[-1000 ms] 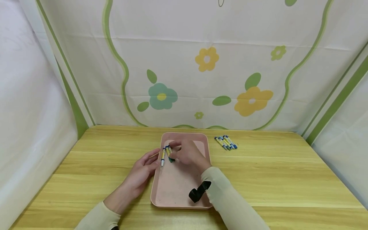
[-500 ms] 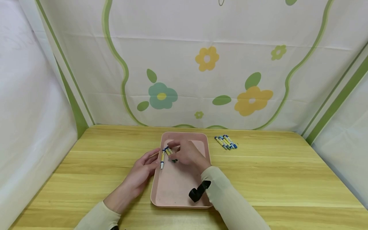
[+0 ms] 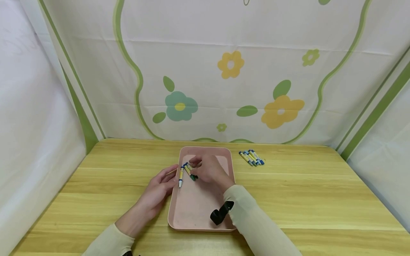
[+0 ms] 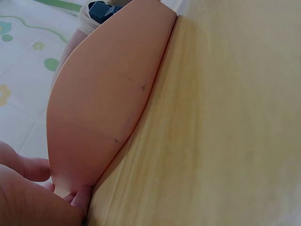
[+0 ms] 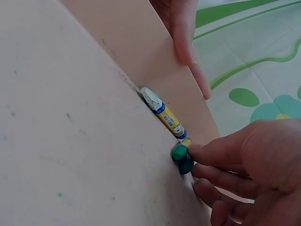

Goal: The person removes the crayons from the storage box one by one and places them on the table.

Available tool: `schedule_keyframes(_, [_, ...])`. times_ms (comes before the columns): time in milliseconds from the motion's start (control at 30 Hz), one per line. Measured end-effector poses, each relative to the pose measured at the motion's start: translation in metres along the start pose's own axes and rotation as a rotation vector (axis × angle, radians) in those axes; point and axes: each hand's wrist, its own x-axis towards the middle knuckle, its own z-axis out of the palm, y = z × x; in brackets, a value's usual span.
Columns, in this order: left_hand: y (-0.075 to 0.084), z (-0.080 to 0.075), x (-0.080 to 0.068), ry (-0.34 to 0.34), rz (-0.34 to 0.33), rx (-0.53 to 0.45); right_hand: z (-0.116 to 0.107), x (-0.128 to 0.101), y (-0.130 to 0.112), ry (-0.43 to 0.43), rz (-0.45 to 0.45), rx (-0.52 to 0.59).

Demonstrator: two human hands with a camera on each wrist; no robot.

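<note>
A pink tray [image 3: 198, 213] lies on the table. Inside, along its left wall, lie a white crayon [image 3: 181, 177] and a green crayon [image 3: 189, 172], both in yellow and blue wrappers. Beside the green one is a dark green crayon [image 5: 186, 165], partly covered by my fingers. My right hand [image 3: 209, 170] reaches into the tray and holds the dark green crayon at thumb and fingertips; the thumb also comes close to the green one. At the tray's left wall my left hand [image 3: 155, 193] grips the rim, its thumb over the edge and fingers outside.
Several crayons [image 3: 251, 158] lie side by side on the wooden table [image 3: 304, 192], right of the tray. White floral curtains [image 3: 208, 89] stand behind the table and at both sides. A black device [image 3: 218, 216] on the right wrist hangs over the tray.
The green and dark green crayons have shifted slightly within the tray, and the green one shows more now. My right fingers have moved a little to the right. The left hand has stayed put.
</note>
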Motion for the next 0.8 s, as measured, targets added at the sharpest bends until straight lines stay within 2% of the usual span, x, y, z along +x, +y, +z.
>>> schedule_keyframes(400, [-0.0003,-0.0012,0.0011,0.010,-0.015,-0.002,-0.0004,0.0010,0.0020,0.049,0.002,-0.046])
schedule_keyframes(800, [-0.0009,-0.0007,0.0017,0.012,-0.014,-0.005,-0.0003,0.0011,0.0010,0.045,0.004,-0.046])
